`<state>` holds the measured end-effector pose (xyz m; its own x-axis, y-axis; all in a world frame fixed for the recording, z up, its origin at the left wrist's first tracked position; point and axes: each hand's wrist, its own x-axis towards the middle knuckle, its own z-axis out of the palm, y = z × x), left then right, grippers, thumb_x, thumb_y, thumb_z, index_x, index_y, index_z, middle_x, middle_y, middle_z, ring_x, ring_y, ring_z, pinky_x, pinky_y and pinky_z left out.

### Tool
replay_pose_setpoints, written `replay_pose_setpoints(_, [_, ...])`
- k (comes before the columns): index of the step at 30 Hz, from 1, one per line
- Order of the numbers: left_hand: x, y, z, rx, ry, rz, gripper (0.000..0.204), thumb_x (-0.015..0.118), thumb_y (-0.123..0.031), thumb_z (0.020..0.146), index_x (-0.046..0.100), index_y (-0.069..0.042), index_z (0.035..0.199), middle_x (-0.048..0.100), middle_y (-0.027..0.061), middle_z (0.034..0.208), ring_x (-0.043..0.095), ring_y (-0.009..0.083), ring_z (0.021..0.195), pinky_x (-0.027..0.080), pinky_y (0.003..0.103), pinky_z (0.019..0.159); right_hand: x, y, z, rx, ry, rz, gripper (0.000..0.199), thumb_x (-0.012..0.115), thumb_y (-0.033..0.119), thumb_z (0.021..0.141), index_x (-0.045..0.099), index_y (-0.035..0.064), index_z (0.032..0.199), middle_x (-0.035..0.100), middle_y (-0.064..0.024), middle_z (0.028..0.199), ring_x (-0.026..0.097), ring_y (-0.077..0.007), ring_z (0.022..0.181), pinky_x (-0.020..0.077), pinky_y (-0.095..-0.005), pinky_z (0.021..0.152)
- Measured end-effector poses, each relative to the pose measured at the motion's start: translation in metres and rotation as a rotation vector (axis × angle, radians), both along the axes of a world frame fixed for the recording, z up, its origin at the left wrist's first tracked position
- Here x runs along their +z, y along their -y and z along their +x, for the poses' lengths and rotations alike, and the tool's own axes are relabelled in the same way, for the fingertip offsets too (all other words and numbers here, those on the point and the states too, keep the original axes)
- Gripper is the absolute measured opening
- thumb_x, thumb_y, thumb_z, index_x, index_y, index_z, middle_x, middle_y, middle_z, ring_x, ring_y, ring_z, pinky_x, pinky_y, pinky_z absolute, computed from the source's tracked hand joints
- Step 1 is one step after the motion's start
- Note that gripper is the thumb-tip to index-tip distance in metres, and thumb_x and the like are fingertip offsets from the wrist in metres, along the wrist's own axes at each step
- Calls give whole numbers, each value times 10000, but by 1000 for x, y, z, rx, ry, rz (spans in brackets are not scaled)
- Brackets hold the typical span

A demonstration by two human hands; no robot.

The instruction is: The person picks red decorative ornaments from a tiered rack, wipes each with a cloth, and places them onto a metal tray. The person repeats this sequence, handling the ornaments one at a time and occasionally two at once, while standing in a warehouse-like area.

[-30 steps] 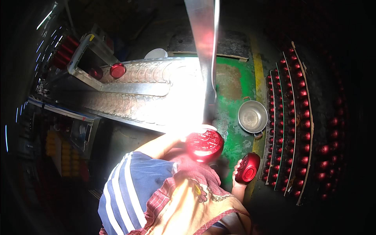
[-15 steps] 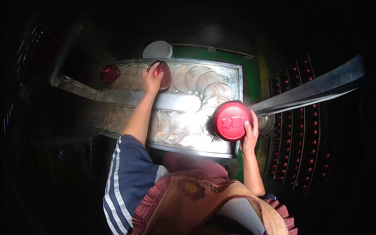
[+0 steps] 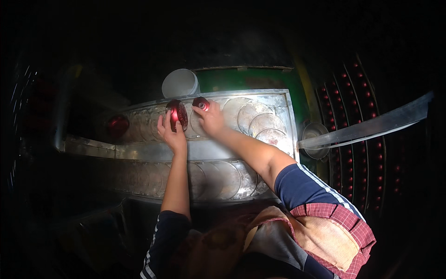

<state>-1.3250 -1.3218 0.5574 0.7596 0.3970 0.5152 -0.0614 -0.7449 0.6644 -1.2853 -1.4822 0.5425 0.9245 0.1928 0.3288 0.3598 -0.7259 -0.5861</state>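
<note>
since half a second ago the right hand point(image 3: 211, 122) has left the near right edge of the metal tray point(image 3: 278, 97) and carried its red lid point(image 3: 201, 103) to the far row, fingers clamped on it. left hand point(image 3: 171, 132) grips another red lid point(image 3: 177, 114) just beside it. best to seat each flat in its round recess. a white cup point(image 3: 180, 83) stands beyond the tray.

Three red lenses show on the metal tray point(image 3: 278, 100): one point(image 3: 177, 114) in the left hand point(image 3: 171, 134), one point(image 3: 201, 103) at the right hand point(image 3: 211, 120), one point(image 3: 118, 125) lying apart at the left. Two hands. One white cup point(image 3: 180, 83). One small steel bowl point(image 3: 315, 134). One long metal strip point(image 3: 371, 126). The rows of red dots point(image 3: 367, 139) at the right are too many and too dim to count.
</note>
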Motion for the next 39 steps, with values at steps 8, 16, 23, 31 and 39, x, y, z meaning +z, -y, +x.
replay_pose_setpoints(8, [31,209,-172,-436,-113,-602,349,585,40,908,635,-41,1244,566,62,1206,592,138,1018,503,228,754,52,225,-214,264,-190,604,472,632,-36,867,634,94,1320,519,-124,1317,544,-239,1206,488,-316,974])
replay_pose_setpoints(16, [59,513,-261,-1194,-549,-591,281,614,24,915,672,-29,1184,607,55,1113,594,106,913,508,231,699,35,561,-478,-925,4,843,413,617,-41,887,622,79,1282,604,-80,1177,641,-154,999,495,-284,888])
replay_pose_setpoints(23, [91,767,-271,-1634,-494,-384,324,641,-4,904,671,-81,1218,608,60,1158,626,153,948,523,256,735,75,738,-639,-1554,366,477,480,653,-32,873,615,126,1325,600,-100,1245,603,-217,1073,481,-330,950])
replay_pose_setpoints(31, [99,1071,-345,-1849,-79,281,626,788,-280,794,571,-282,1382,439,188,1428,449,400,1255,425,446,1059,78,935,-602,-1824,84,-72,574,715,209,858,551,294,1402,436,-211,1450,395,-418,1342,400,-485,1098])
replay_pose_setpoints(39, [66,1118,-303,-1951,-193,324,697,777,-139,735,563,-350,1364,414,194,1435,477,419,1230,471,452,1016,42,987,-603,-1865,81,173,627,738,178,816,535,272,1402,517,-205,1362,443,-380,1313,430,-476,1079])
